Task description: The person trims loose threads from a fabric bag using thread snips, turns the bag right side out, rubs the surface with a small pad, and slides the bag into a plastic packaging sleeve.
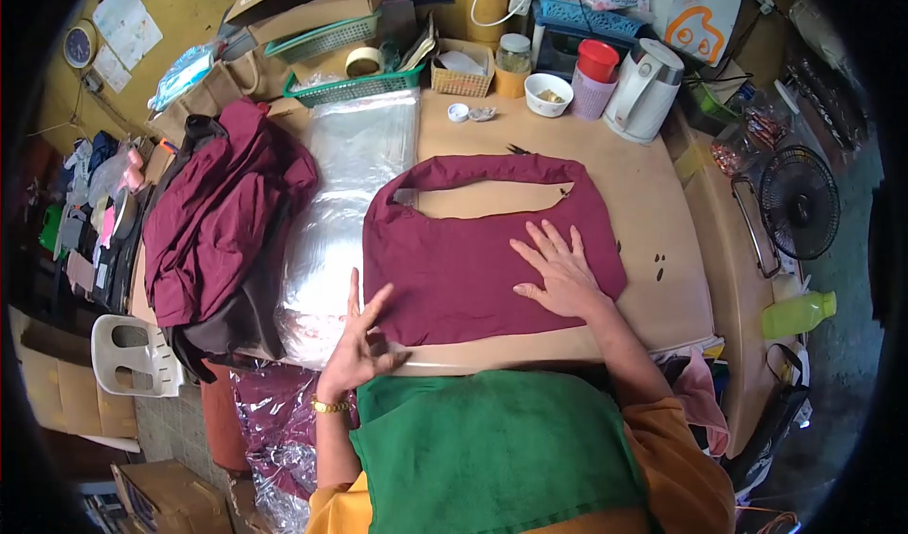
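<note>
A maroon cloth bag [473, 274] lies flat on the table, its strap looped at the far side around a wide opening. My right hand [563, 274] rests spread on the bag's right half. Near the lower left corner, my left hand [361, 335] is raised with its fingers apart and holds nothing; whether it touches the cloth I cannot tell. Left of the bag lies a stack of clear plastic sleeves [326, 222]. Beyond the strap is a small pair of dark snips [518, 149].
A heap of maroon and dark cloth [227, 222] covers the table's left side. Along the back stand green baskets [359, 87], a glass jar [514, 53], a white bowl [549, 94] and a white kettle [645, 89]. At right are a black fan [800, 201] and a yellow-green bottle [797, 315].
</note>
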A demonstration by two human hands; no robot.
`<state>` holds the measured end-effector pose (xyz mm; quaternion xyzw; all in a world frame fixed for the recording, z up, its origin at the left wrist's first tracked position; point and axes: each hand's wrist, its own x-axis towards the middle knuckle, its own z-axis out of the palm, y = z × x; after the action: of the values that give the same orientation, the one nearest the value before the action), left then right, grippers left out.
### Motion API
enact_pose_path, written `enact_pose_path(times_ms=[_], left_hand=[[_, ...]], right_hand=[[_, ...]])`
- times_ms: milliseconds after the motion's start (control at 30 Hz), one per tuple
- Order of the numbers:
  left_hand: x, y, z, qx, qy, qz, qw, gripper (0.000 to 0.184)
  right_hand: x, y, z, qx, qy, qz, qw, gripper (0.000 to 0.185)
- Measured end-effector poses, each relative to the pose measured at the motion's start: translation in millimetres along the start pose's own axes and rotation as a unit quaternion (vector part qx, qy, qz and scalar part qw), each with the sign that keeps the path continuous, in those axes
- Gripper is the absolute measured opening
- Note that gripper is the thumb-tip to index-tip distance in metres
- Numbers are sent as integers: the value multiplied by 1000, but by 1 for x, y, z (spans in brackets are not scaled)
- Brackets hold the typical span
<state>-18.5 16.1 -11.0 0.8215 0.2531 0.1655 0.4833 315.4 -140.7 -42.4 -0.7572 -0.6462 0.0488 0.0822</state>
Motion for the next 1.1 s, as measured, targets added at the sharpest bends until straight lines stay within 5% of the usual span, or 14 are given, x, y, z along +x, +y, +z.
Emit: enact_pose_path(times_ms=[167, 233, 367, 500, 600, 733, 833, 900, 967, 1000, 1033, 1100], left_hand=[[6, -33, 30, -84, 119, -34, 989, 36], [14, -33, 37, -15, 214, 106, 971, 26], [20, -33, 49, -50, 321, 58, 944, 10], [23, -39, 46, -164, 320, 49, 932, 20], [14, -44, 51, -202, 323, 0, 924, 20], [-5, -79, 31, -407, 336, -134, 839, 24], [-26, -66, -22, -179, 476, 4, 861, 19], [-9, -29, -28, -23, 410, 56, 910, 17], [27, 39, -9, -30, 219, 68, 973, 12], [53, 50, 2, 71, 157, 124, 977, 16], [77, 59, 12, 170, 93, 179, 965, 22], [120, 47, 48, 162, 115, 170, 965, 48]], right_hand=[[2, -1, -3, 11, 10, -6, 1000, 72], [0, -3, -3, 24, 19, -18, 999, 76], [-22, -31, -38, 132, -36, -53, 989, 94], [-48, -20, -27, 70, -102, -26, 992, 100], [-58, -13, -23, 36, -62, -14, 997, 85], [-71, -13, -23, 29, -67, -42, 996, 85], [-70, -4, -43, 112, -124, -41, 985, 82], [-45, 1, -57, 130, -101, -51, 985, 66], [-8, 2, -53, 226, -4, -20, 974, 45], [13, 1, -46, 192, 72, -34, 978, 37], [32, -1, -35, 157, 147, -48, 975, 29], [60, -3, -17, 126, 153, -20, 980, 23]])
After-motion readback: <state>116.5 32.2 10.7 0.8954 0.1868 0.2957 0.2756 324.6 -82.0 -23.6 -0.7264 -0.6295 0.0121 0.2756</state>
